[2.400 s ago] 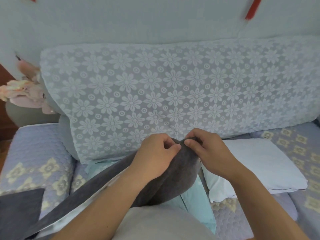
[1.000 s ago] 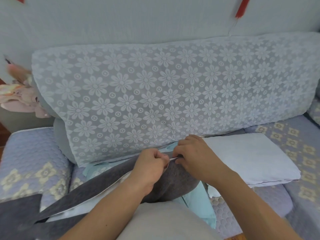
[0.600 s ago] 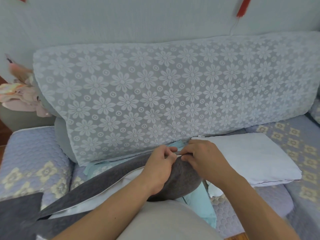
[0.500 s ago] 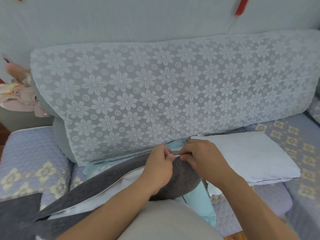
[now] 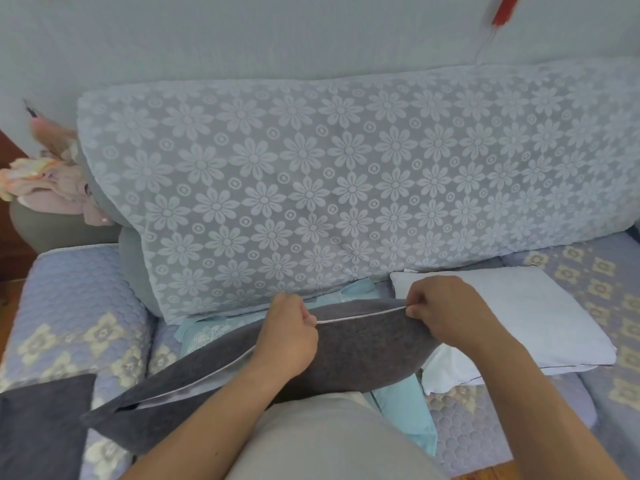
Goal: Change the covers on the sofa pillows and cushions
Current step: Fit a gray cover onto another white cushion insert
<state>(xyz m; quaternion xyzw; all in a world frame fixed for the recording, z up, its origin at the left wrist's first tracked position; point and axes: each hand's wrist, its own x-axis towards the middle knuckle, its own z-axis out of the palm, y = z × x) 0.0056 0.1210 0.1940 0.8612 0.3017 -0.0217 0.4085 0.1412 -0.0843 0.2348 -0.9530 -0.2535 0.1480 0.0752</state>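
Left hand (image 5: 289, 336) was closed in a loose fist, thumb and forefinger pinched on the top seam of the grey cover (image 5: 363, 348), at what looked like the zip slider; the slider itself was too small to make out. Right hand (image 5: 441, 308) was also closed, fingertips pinching the same seam at the cover's far corner. Between the two hands a pale zip line (image 5: 360, 315) ran taut and straight, apparently shut along that stretch.

Judged step: zipping the grey cover shut over its cushion. To the left of the left hand the seam gaped open, a pale lining or insert (image 5: 194, 384) showing in the gap down to the near-left corner. About a third of the zip looked done.

Next move, as judged: right hand anchors the corner and keeps the seam tense while the left draws along the open part toward the near-left corner. Insert fabric lay close to the teeth there, so it may need tucking in first to avoid a snag.

The grey cover was dark, felt-like and matte, filled out plump at the right end and flatter toward the left. It lay across the person's lap, its right end over the sofa seat (image 5: 79, 306).

Beyond it: turquoise cloth (image 5: 401, 407) underneath, a bare white pillow (image 5: 540, 317) just to the right on the seat, the lace-draped back cushion (image 5: 329, 188) behind, and another grey piece (image 5: 38, 427) at the near left.
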